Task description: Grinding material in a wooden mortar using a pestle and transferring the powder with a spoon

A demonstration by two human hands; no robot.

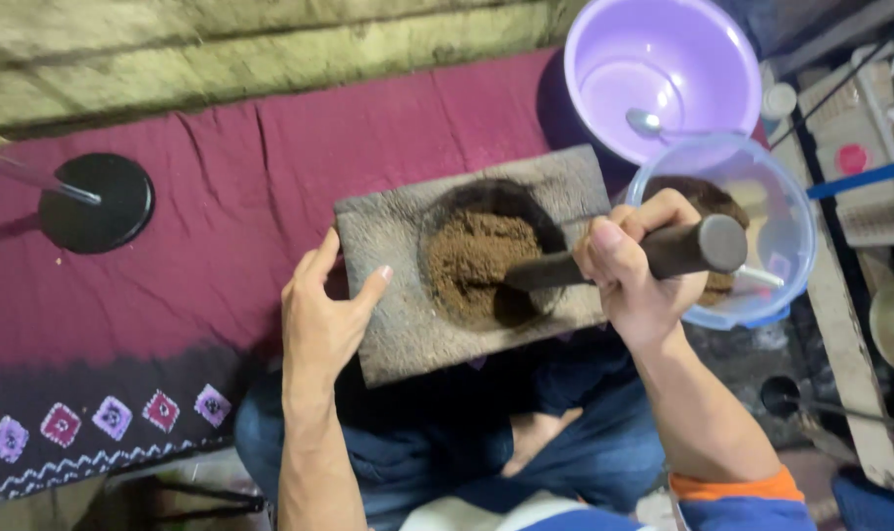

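A rectangular stone mortar (398,246) is seen resting on the seated person's lap over a maroon cloth (221,187), its round hollow filled with brown powder (472,261). The right hand (639,275) is closed around a dark pestle (654,254), whose tip is set in the powder, while the left hand (324,315) is spread open against the mortar's left edge. A clear bowl (786,221) and a purple basin (663,69) containing a spoon (649,122) are noted just beyond.
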